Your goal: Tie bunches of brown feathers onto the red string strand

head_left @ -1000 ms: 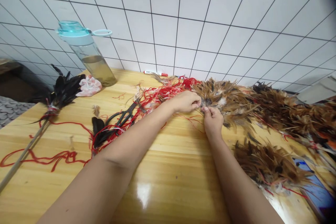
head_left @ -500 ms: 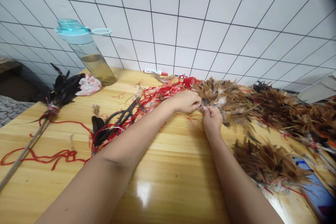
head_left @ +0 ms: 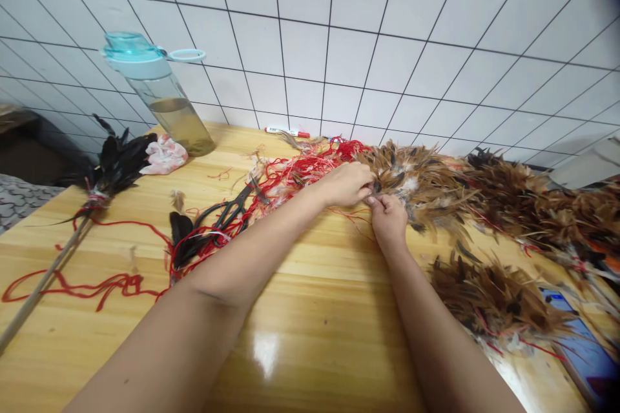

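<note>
A long strip of brown feathers [head_left: 436, 184] lies across the wooden table [head_left: 310, 310] toward the right. My left hand [head_left: 346, 184] is closed in a pinch at the strip's left end. My right hand [head_left: 387, 219] pinches the same spot from below, its fingers pressed together on the feathers and a thin thread. A tangle of red thread [head_left: 295, 174] lies just left of my hands. A second clump of brown feathers [head_left: 489, 297] rests nearer to me on the right.
Black scissors [head_left: 227, 213] lie in the red thread. A stick with black feathers [head_left: 104, 174] lies at the left with loose red string [head_left: 87, 287]. A water bottle [head_left: 159, 100], a pink cloth [head_left: 165, 155] and a red marker [head_left: 285, 133] stand near the tiled wall.
Both hands stay pinched at the end of the feather strip, with only slight finger movement. The view has shifted a little.
</note>
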Demonstrator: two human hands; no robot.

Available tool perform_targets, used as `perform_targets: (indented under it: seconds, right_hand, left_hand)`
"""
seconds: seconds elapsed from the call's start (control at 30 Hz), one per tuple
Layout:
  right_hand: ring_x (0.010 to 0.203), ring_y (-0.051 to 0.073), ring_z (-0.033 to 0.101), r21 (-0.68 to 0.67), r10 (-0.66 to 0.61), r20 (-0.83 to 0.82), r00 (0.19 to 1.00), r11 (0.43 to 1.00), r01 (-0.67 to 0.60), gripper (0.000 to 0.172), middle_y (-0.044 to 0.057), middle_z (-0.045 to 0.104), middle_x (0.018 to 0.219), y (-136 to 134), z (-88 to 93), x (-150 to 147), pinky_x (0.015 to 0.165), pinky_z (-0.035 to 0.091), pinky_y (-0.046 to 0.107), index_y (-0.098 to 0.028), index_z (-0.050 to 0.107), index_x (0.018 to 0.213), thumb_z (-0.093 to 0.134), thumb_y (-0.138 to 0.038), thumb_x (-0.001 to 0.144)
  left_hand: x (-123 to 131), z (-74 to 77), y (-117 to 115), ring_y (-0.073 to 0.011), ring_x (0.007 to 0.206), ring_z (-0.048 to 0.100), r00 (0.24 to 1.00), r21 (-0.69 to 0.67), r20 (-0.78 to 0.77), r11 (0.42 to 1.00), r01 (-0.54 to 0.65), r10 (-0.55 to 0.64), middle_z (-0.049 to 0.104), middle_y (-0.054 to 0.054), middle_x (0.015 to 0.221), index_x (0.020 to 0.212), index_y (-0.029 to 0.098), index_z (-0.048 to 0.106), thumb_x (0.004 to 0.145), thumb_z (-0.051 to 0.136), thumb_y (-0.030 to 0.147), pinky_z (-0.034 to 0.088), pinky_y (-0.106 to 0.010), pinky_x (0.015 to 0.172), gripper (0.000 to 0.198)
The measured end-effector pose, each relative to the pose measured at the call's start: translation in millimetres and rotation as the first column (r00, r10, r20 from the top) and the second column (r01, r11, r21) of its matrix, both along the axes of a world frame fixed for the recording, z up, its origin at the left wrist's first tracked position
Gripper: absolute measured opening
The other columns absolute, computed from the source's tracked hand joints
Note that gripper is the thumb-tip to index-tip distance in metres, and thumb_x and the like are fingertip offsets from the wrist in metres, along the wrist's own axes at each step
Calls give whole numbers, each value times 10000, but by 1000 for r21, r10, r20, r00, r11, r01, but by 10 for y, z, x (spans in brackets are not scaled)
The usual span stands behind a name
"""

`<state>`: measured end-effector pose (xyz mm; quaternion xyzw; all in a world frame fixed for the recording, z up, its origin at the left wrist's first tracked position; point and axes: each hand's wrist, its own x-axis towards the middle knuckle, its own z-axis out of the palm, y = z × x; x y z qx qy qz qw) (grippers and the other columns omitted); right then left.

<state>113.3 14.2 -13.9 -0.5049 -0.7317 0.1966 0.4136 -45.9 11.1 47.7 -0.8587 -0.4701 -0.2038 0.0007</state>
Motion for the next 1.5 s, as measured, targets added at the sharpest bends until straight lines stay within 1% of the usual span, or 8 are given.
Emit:
perform_targets:
  seconds: [0.17, 0.4, 0.5, 0.67, 0.93, 1.13, 1.37, 1.5]
  right_hand:
    - [728, 182, 533, -65, -97, -211, 973, 994, 86, 273, 50, 617, 737, 45, -36, 35, 727, 400, 312, -176, 622, 714, 474, -387, 804]
    - [699, 156, 534, -82, -114, -384, 916, 993, 89, 280, 23, 624, 710, 13, 14, 13, 722, 406, 291, -162, 621, 737, 484, -395, 811]
    - [704, 154, 536, -84, -101, -402, 910, 994, 74, 274, 21, 627, 718, 11, 14, 4, 725, 406, 290, -162, 621, 736, 493, -394, 804]
    - [709, 155, 538, -99, -97, -404, 910, 993, 62, 259, 21, 626, 713, -2, 18, 1, 723, 402, 287, -162, 624, 725, 495, -374, 797]
    - [696, 160, 532, -127, -125, -384, 915, 989, 81, 277, 27, 634, 701, -12, 41, -4, 712, 396, 288, -160, 625, 717, 498, -397, 787]
    - [708, 163, 543, -124, -114, -376, 920, 990, 72, 288, 31, 637, 711, -7, 13, -9, 723, 403, 290, -158, 631, 721, 494, -403, 785]
    - [717, 173, 547, -129, -106, -296, 949, 989, 70, 291, 39, 644, 719, -5, 0, -5, 712, 399, 294, -168, 634, 716, 490, -410, 787]
    - [705, 178, 546, -141, -113, -256, 960, 987, 79, 304, 43, 643, 715, -7, -1, -4, 705, 397, 301, -171, 635, 709, 484, -422, 791]
  left_hand:
    - [-8, -90, 46, -179, 945, 522, 924, 43, 279, 958, -285, 262, 603, -79, 968, 897, 156, 625, 839, 480, 190, 398, -314, 883, 160]
    - [180, -299, 62, -177, 819, 564, 851, -231, 215, 872, -432, 478, 625, -63, 862, 771, 168, 637, 832, 516, 418, 435, -295, 761, 284]
    - [272, -329, 47, -205, 866, 573, 854, -216, 160, 862, -459, 495, 638, -79, 905, 781, 175, 648, 807, 541, 448, 443, -312, 780, 294]
    - [265, -344, 63, -201, 857, 580, 868, -179, 120, 871, -458, 481, 647, -98, 901, 824, 160, 660, 824, 476, 258, 441, -311, 793, 208]
    - [-43, -206, 84, -124, 685, 555, 886, -419, 229, 863, -283, 402, 674, -17, 756, 763, 161, 674, 730, 582, 228, 404, -220, 655, 119]
    - [-175, -118, 85, -129, 743, 583, 912, -485, 98, 819, -305, 398, 705, -21, 818, 789, 171, 712, 666, 559, 88, 410, -202, 696, 213]
    - [-82, -88, 46, -153, 680, 581, 904, -449, 34, 814, -368, 427, 682, -53, 742, 764, 164, 685, 738, 596, 412, 408, -230, 631, 264]
    - [38, -81, -2, -183, 747, 610, 906, -413, -45, 817, -401, 422, 691, -81, 822, 785, 168, 675, 727, 603, 282, 415, -248, 658, 147]
